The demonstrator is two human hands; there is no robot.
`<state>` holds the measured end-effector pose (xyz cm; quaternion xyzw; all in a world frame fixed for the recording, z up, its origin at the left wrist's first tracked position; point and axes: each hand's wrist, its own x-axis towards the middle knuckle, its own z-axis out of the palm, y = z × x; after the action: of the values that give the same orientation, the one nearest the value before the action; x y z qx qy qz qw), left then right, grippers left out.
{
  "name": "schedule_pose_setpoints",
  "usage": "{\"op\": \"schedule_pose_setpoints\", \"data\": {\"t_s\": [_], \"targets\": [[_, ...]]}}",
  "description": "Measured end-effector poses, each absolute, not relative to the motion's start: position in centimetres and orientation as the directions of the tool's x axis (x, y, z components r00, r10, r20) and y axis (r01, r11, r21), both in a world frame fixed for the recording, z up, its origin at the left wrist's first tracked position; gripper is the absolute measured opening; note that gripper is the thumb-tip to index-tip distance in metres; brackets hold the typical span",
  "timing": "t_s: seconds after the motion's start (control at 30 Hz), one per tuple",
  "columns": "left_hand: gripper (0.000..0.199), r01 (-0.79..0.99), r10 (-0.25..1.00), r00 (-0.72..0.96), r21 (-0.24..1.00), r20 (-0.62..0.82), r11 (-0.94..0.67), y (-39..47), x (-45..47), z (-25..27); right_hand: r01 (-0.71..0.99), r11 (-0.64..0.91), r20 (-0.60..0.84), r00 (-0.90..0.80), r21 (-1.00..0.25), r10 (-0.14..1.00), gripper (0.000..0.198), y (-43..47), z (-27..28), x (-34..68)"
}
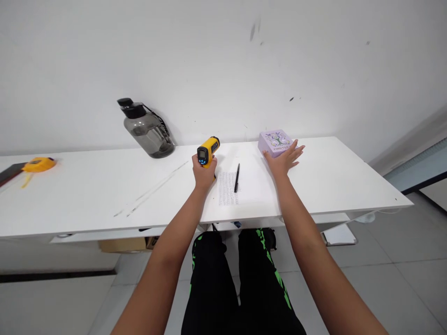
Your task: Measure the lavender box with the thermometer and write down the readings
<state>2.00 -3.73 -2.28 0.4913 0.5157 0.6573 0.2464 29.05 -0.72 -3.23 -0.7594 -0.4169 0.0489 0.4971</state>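
My left hand (203, 175) is wrapped round the grip of a yellow and black infrared thermometer (210, 148). Its small screen and blue buttons face me. My right hand (283, 160) rests against the near right side of a lilac tea box (274, 141), fingers spread and pointing to the right. The box has a tree print on its lid. Between my hands, a black pen (237, 178) lies across a sheet of paper (226, 190) with rows of handwriting on it.
A large grey see-through water bottle (150, 132) with a black lid stands near the wall, left of my left hand. At the far left lies an orange tool (40, 164), possibly a tape measure, beside a dark object. The white table's (349, 186) front edge is close to my legs.
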Motion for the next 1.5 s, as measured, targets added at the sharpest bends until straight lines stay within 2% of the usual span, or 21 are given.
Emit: {"op": "schedule_pose_setpoints", "data": {"t_s": [0.2,0.4,0.5,0.67,0.8,0.9,0.97,1.07,1.23,1.33,1.5], "targets": [[0.038,0.086,0.838,-0.412,0.931,0.359,-0.356,-3.8,2.1,-1.6,0.475,-0.2,0.234,0.704,-0.857,0.671,0.129,-0.7,-3.0,28.9],[0.039,0.052,0.838,-0.436,0.939,0.327,-0.339,-4.0,2.3,-0.9,0.548,-0.095,0.358,0.659,-0.831,0.662,0.131,-0.8,-3.6,29.2],[0.038,0.041,0.836,-0.446,0.94,0.32,-0.338,-4.0,2.3,-0.8,0.532,-0.062,0.375,0.669,-0.844,0.642,0.129,-0.9,-3.6,29.3],[0.035,0.016,0.824,-0.476,0.94,0.306,-0.34,-4.0,2.1,-0.7,0.306,0.063,0.278,0.736,-0.95,0.617,0.115,-0.9,-2.6,29.4],[0.038,-0.027,0.856,-0.437,0.947,0.276,-0.319,-3.9,1.9,-0.7,0.0,0.159,0.114,0.696,-0.987,0.709,0.091,-0.8,-1.8,29.6],[0.044,-0.056,0.883,-0.384,0.948,0.27,-0.314,-4.0,1.8,-0.8,-0.255,0.207,0.034,0.55,-0.945,0.834,0.088,-1.0,-1.2,29.7],[0.044,-0.052,0.891,-0.363,0.949,0.273,-0.312,-3.9,1.8,-0.9,-0.334,0.208,0.033,0.463,-0.919,0.886,0.089,-1.3,-0.8,29.6],[0.036,-0.036,0.896,-0.357,0.955,0.264,-0.296,-3.9,1.8,-1.0,-0.426,0.24,0.036,0.433,-0.872,0.901,0.084,-1.8,-0.3,29.1],[0.03,-0.056,0.924,-0.349,0.981,0.154,-0.185,-3.8,1.7,-0.9,-0.782,0.269,-0.068,0.368,-0.562,0.927,0.066,-2.6,0.3,27.8],[0.029,-0.132,0.936,-0.338,0.979,0.101,-0.153,-3.9,1.8,-0.8,-0.851,0.214,-0.081,0.286,-0.48,0.955,0.06,-2.9,0.5,27.2],[0.032,-0.278,0.967,-0.249,0.953,0.048,-0.119,-4.5,2.3,-0.7,-0.859,0.141,-0.097,0.216,-0.492,0.972,0.057,-2.9,0.2,26.6]]}}
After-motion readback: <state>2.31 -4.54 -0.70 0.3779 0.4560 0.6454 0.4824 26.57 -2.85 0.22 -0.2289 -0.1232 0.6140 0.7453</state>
